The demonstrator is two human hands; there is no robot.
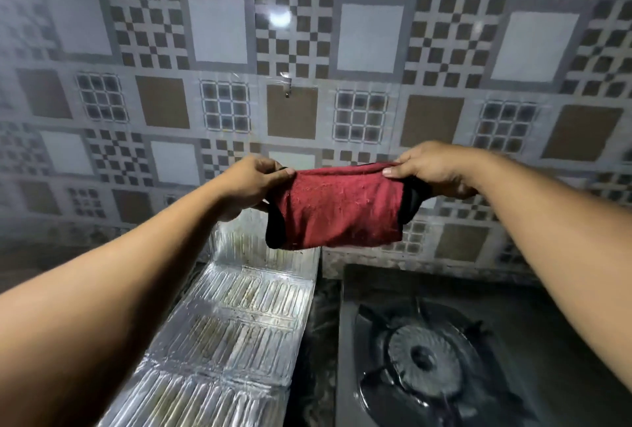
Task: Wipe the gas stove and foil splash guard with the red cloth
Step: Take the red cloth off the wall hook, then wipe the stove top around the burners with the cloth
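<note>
A person holds the red cloth (pixel 337 206) stretched between both hands, in the air above the gas stove (pixel 444 358) and in front of the tiled wall (pixel 219 33). The left hand (pixel 251 184) pinches the cloth's upper left corner between thumb and fingers; the right hand (pixel 434 168) is closed on the upper right corner, thumb pressed over the top edge. The cloth hangs folded, with a black trim showing at both side edges, and it touches neither the stove nor the foil splash guard (pixel 236 317).

The stove sits below and to the right of the cloth, its burner (pixel 424 358) and dark pan support looking wet or glossy under the light. The foil guard stands just to the left of the stove, its ribbed panels running from near the wall toward the camera; yellowish-brown grime shows in the grooves of several panels, most clearly in the panels nearest the stove's back corner. A small hook (pixel 288 93) is fixed to the wall, above the stove and cloth.

Judging by the visible staining on the foil and the cloth held clear of both surfaces, the wiping appears at best partly done: the guard looks unfinished, and whether the stove top has been wiped cannot be told from its sheen alone. The hands seem to be arranging or folding the cloth for a pass.
</note>
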